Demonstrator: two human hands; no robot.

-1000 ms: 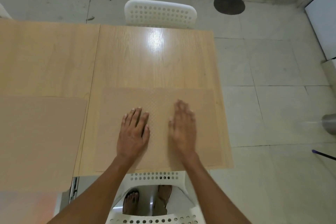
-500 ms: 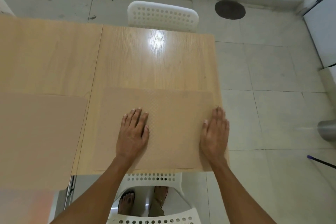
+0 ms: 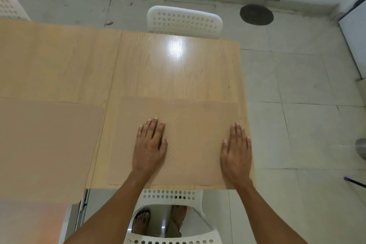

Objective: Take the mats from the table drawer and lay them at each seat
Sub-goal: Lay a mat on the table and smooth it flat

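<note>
Right now I have both palms flat, fingers straight, gripping nothing: left hand mid-mat, right hand on the placemat's right edge above the near chair. Smoothing looks done; next, I'd judge, the far chair's seat needs one.

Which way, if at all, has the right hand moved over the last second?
Yes. The right hand slid right, from beside the left hand to the mat's right edge.

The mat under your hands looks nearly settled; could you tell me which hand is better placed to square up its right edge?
Right hand: it lies flat on the mat at its right edge; the left hand rests mid-mat.
</note>
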